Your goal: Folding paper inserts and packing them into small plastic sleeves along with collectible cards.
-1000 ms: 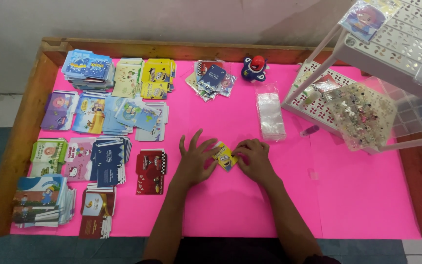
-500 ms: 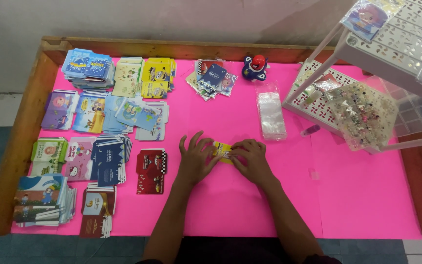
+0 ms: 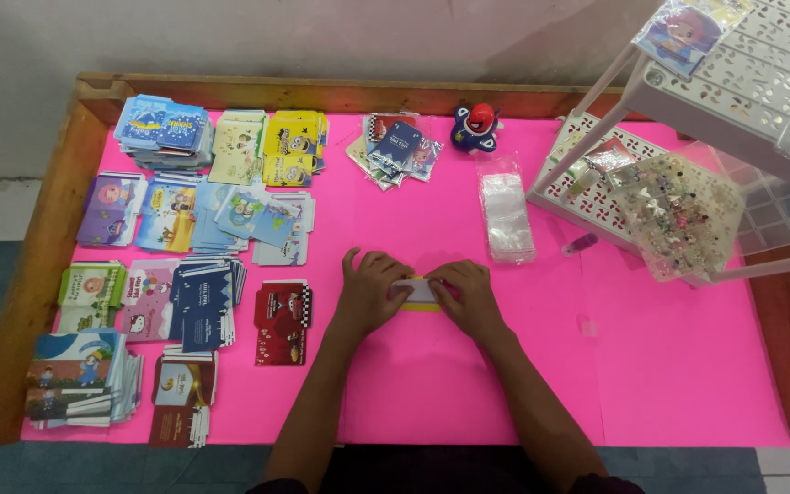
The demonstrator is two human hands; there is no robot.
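Two hands press one small card (image 3: 421, 293) flat on the pink table (image 3: 468, 393): left hand (image 3: 369, 293) pins its left end, right hand (image 3: 468, 295) its right, fingers closed on it. Likely light, thin, bendable; best taken by the edges.

Two hands, the left hand (image 3: 370, 295) and the right hand (image 3: 468, 295), press on one small yellow-edged packet (image 3: 418, 295) at the centre of the frame. One stack of clear plastic sleeves (image 3: 506, 218) lies above them. One blue and red toy (image 3: 475, 126) stands at upper centre. One white rack (image 3: 688, 137) fills the upper right. About a dozen piles of printed envelopes (image 3: 176, 265) cover the left half.
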